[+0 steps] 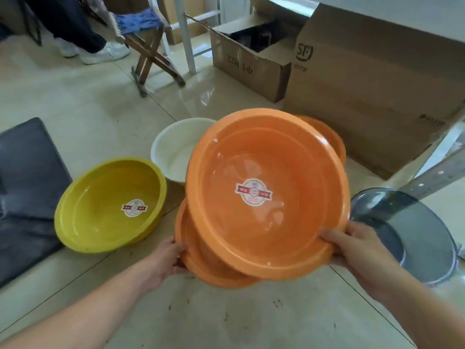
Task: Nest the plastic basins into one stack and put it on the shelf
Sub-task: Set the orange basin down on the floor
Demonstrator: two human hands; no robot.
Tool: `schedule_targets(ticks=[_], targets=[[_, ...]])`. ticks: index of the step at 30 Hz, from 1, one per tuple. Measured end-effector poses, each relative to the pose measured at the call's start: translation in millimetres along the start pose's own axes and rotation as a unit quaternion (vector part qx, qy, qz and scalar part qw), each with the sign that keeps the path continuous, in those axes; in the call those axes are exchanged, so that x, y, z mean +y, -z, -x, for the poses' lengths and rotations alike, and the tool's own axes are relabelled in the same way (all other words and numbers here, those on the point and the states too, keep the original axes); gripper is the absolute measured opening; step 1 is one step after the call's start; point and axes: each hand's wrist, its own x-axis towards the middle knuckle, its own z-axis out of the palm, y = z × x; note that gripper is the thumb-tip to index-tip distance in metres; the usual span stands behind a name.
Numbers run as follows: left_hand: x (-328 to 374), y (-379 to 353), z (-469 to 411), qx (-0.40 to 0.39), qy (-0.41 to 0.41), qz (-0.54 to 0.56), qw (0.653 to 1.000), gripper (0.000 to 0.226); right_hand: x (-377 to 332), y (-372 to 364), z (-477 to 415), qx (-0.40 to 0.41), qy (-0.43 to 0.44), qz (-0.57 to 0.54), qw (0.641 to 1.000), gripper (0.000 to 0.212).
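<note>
An orange basin [289, 157] with a red and white sticker is tilted towards me, its near rim gripped by my right hand [352, 248]. Under it sits a second orange basin [196, 258], whose left rim my left hand [167, 258] holds. The upper basin rests partly inside the lower one, askew. A yellow basin [100, 197] lies on the floor to the left. A white basin [171, 152] stands behind it, partly hidden by the orange one. A dark grey basin [412, 238] lies at the right.
Two cardboard boxes [364, 79] stand behind the basins. A white metal shelf leg [437, 167] slants at the right. A dark cushion [27, 187] lies at the left. A folding stool [148, 41] and a person's legs [83, 34] are further back.
</note>
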Motion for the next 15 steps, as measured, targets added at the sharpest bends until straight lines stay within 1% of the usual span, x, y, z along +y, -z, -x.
schedule_targets(ticks=[1, 3, 5, 7, 9, 10, 11, 12, 13, 14, 15], targets=[[0.0, -0.5, 2.4, 0.004, 0.003, 0.023, 1.0, 0.017, 1.6, -16.0, -11.6, -0.018, 0.007, 0.011, 1.0, 0.011], [0.8, 1.7, 4.1, 0.007, -0.002, 0.079, 0.997, 0.029, 10.8, -43.4, -28.9, -0.032, 0.003, 0.061, 0.998, 0.012], [1.2, 6.6, 4.0, 0.015, -0.004, 0.141, 0.99, 0.04, 23.8, -59.3, -40.8, -0.026, -0.003, 0.113, 0.993, 0.011], [-1.6, 11.9, 2.7, 0.021, 0.013, 0.192, 0.981, 0.051, 36.4, -65.1, -47.9, -0.006, -0.012, 0.151, 0.988, 0.014], [-6.9, 14.3, -0.3, 0.011, 0.034, 0.217, 0.976, 0.065, 49.3, -65.3, -52.8, -0.005, -0.016, 0.208, 0.978, 0.019], [-8.3, 14.6, -1.0, 0.0, 0.041, 0.212, 0.976, 0.068, 53.2, -65.1, -53.6, -0.004, -0.006, 0.265, 0.964, 0.023], [-9.6, 15.2, -2.1, -0.01, 0.044, 0.203, 0.978, 0.069, 56.5, -63.9, -56.4, -0.003, 0.012, 0.348, 0.937, 0.029], [-10.1, 15.7, -3.0, -0.014, 0.047, 0.193, 0.98, 0.07, 58.3, -61.5, -59.2, -0.007, 0.02, 0.428, 0.904, 0.037], [-10.8, 16.9, -4.7, -0.016, 0.05, 0.187, 0.981, 0.07, 59.4, -58.4, -62.1, -0.014, 0.015, 0.49, 0.872, 0.046], [-10.6, 18.7, -5.4, -0.016, 0.056, 0.188, 0.98, 0.07, 61.1, -55.2, -66.7, -0.027, -0.003, 0.526, 0.85, 0.055], [-10.7, 21.4, -6.5, -0.011, 0.064, 0.194, 0.979, 0.071, 62.3, -52.0, -71.5, -0.041, -0.026, 0.528, 0.848, 0.063]])
